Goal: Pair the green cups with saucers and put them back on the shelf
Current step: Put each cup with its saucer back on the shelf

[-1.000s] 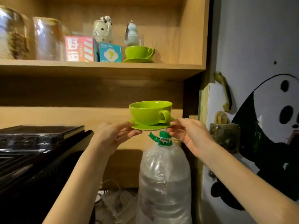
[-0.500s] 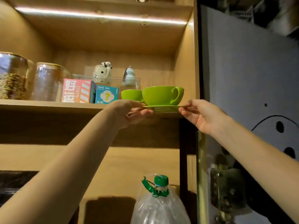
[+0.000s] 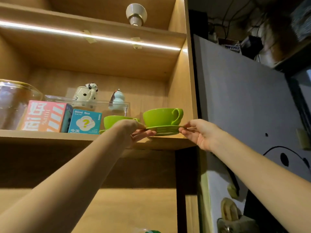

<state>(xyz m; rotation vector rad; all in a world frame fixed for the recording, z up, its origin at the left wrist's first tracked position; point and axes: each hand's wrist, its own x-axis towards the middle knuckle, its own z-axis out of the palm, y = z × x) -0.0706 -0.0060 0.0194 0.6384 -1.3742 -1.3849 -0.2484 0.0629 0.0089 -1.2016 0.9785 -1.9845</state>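
Note:
A green cup (image 3: 160, 117) stands upright on a green saucer (image 3: 165, 130), handle to the right, at the right end of the wooden shelf (image 3: 50, 137). My left hand (image 3: 133, 131) pinches the saucer's left rim and my right hand (image 3: 201, 132) pinches its right rim. The saucer sits at the shelf's front edge; whether it rests on the board I cannot tell. Just left and behind, a second green cup (image 3: 113, 121) stands on its own saucer (image 3: 102, 131), partly hidden by my left hand.
Left of the cups are a teal Blind Box carton (image 3: 85, 123), a pink box (image 3: 44, 116) and a glass jar (image 3: 15, 102). A clear case (image 3: 117, 105) with two figurines stands behind. The cabinet side wall (image 3: 182, 91) is close on the right.
Both hands raised the cup and saucer from chest height to the shelf, then carried them inward over its right end. My view tilted upward.

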